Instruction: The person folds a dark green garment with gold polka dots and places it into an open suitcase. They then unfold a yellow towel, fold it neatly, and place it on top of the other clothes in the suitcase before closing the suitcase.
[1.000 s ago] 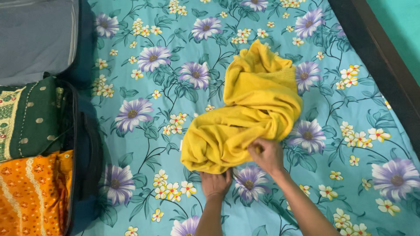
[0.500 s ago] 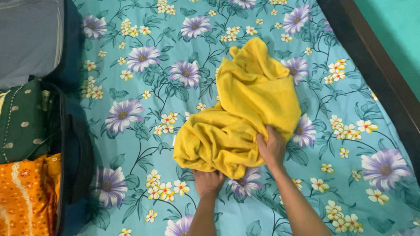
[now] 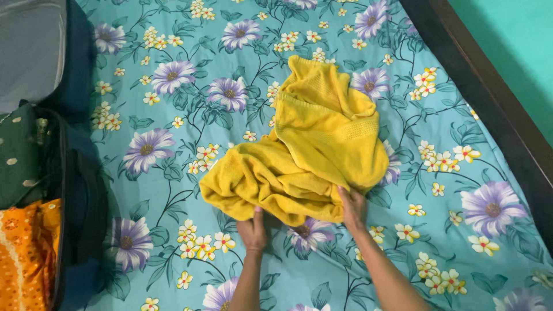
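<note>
A crumpled yellow towel (image 3: 311, 147) lies on a teal bedsheet with purple and yellow flowers (image 3: 190, 103). My left hand (image 3: 252, 231) grips the towel's near edge from below, its fingers tucked under the cloth. My right hand (image 3: 352, 206) holds the near right part of the towel, fingers pressed into the fabric. Both forearms reach in from the bottom of the view.
An open dark suitcase (image 3: 80, 190) sits at the left, holding a folded green cloth (image 3: 17, 158) and an orange patterned cloth (image 3: 23, 253). Its grey lid (image 3: 31, 49) lies at the upper left. A dark wooden bed frame (image 3: 489, 92) runs along the right.
The towel's near left part has spread out to the left. My left hand moved left and my right hand shifted down along the near edge. The view drifted right.
</note>
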